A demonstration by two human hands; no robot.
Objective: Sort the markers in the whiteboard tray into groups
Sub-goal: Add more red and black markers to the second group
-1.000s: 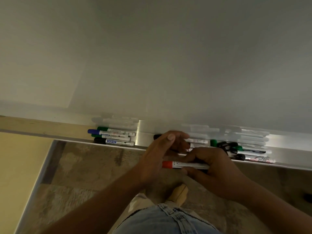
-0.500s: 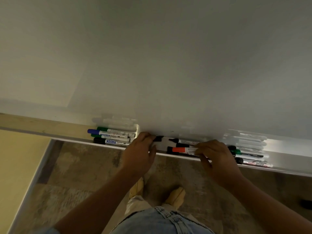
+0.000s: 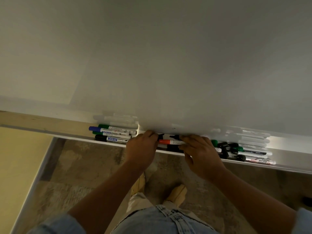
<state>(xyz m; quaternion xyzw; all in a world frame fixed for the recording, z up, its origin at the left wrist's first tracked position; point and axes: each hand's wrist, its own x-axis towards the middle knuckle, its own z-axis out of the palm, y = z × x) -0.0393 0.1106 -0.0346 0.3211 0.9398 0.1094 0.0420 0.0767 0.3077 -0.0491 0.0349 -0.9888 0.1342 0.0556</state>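
Sorting spot: whiteboard point(image 3: 168, 65), tray point(image 3: 287, 159) along its bottom edge.
Right hand point(image 3: 200, 152): fingers curled, pinching red marker point(image 3: 170, 142), which lies in tray between both hands' fingertips.
Left hand point(image 3: 141, 149): fingers curled by black marker point(image 3: 161, 136); hold unclear.
Piles: left pile point(image 3: 114, 134) outside left fingers, right pile point(image 3: 249, 151) outside right fingers.

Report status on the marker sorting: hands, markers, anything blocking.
Left hand and right hand at the middle markers, grips unclear. Red-capped marker between them in the tray. Left group neat, right pile jumbled. Nothing blocking.
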